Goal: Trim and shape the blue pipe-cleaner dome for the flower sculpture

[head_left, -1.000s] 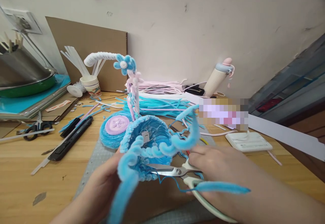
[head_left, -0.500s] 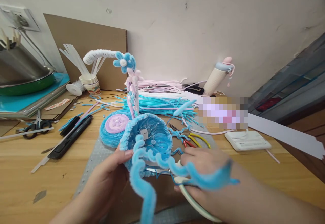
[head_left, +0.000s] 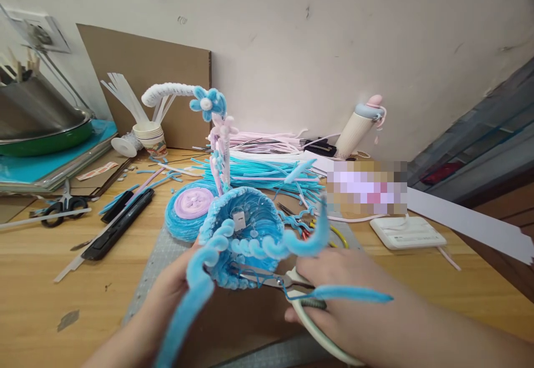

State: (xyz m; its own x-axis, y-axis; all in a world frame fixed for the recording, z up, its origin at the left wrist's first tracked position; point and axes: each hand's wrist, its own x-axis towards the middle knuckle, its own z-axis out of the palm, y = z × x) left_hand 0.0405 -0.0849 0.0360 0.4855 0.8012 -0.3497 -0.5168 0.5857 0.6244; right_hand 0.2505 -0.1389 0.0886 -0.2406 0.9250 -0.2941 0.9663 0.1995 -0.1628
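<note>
My left hand is closed around the left side of a hollow blue basket made of fuzzy pipe cleaners. A small white block sits inside it. My right hand grips scissors with pale handles; their blades lie at the basket's lower rim, partly among blue strands. Two wavy blue pipe cleaners stick out from the basket, one towards me, one to the right. A straighter blue piece crosses in front of my right hand. Behind stands a white post with flowers, beside a blue-and-pink wheel.
Bundles of blue pipe cleaners lie behind the basket. Pliers rest right of it. A black cutter and black-handled scissors lie left. A white power bank and a bottle stand on the right.
The wavy pipe cleaner nearest me has swung left, and the other's end has lifted upward. The scissor blades now show more plainly at the lower rim. Both hands keep their grip.
</note>
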